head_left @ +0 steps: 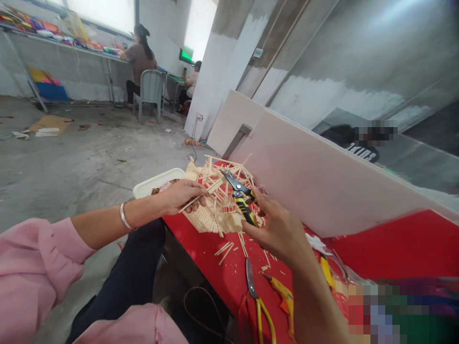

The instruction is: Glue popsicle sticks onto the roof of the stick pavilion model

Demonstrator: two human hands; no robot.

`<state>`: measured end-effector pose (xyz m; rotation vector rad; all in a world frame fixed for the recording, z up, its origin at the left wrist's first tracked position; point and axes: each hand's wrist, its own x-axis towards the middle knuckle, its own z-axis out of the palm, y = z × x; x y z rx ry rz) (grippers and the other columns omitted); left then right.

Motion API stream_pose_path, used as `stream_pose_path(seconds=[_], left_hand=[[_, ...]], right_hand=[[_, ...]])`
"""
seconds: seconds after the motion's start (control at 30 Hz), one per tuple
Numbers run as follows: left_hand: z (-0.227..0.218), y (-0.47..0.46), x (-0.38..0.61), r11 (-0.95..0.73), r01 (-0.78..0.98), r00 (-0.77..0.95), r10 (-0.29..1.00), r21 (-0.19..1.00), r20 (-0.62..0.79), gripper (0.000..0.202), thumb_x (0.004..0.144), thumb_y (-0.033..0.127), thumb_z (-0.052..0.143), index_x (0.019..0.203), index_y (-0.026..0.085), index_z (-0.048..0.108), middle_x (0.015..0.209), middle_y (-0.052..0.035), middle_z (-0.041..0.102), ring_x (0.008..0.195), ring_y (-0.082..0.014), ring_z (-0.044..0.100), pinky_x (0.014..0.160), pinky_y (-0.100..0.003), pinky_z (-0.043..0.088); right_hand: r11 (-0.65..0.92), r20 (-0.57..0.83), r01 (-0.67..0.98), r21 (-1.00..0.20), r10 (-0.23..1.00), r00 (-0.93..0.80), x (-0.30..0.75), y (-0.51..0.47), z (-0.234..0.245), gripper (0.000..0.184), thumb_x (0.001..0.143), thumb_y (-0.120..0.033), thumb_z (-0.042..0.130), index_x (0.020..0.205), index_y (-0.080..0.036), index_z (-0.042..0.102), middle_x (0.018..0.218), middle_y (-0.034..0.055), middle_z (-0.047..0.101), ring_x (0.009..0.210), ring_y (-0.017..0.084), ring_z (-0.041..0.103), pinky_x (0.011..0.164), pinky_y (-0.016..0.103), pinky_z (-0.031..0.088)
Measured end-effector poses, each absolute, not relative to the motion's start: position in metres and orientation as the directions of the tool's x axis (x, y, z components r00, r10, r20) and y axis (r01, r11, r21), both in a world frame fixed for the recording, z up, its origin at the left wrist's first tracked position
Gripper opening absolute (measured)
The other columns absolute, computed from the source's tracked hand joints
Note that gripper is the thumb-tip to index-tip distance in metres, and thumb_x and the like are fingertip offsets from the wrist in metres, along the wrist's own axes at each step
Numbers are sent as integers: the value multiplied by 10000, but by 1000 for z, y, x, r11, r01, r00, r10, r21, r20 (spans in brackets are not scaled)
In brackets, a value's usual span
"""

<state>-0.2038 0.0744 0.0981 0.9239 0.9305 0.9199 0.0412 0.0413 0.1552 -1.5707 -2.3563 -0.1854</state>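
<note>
My left hand (188, 195) is closed in a pinch around a thin wooden stick (190, 204) over the left part of the red table (210, 255). My right hand (276, 224) grips heavy scissors (238, 191) with black and yellow-green handles. The blades are parted and point up and to the left, apart from the held stick. Beneath both hands spreads a pile of wooden sticks (211, 222), some in flat rows, others crossed loosely. Short cut pieces (225, 249) lie nearer to me.
Yellow-handled scissors (255, 291) and a yellow glue gun (283, 294) lie at the table's near side. A pale tray (158, 180) stands left of the pile. A white board (287, 167) rises along the right. Seated people (141, 59) work at far tables.
</note>
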Motion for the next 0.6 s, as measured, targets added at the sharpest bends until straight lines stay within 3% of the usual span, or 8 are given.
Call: stream_pose_path(seconds=[0.17, 0.6], left_hand=[[102, 73, -201, 291, -186, 268, 934, 938, -236, 139, 856, 180, 633, 731, 120, 637, 543, -3, 637, 349, -61, 479, 362, -203, 314], [110, 67, -201, 247, -57, 231, 946, 967, -228, 264, 888, 207, 608, 637, 129, 603, 535, 10, 624, 334, -40, 453, 328, -186, 258]], right_hand=[[379, 309, 923, -67, 887, -342, 41, 42, 156, 737, 710, -384, 592, 1414, -184, 505, 1332, 129, 614, 965, 323, 677, 840, 500, 546], [386, 304, 920, -73, 887, -348, 40, 41, 155, 777, 711, -368, 594, 1448, -161, 460, 1283, 131, 641, 979, 317, 665, 831, 472, 546]])
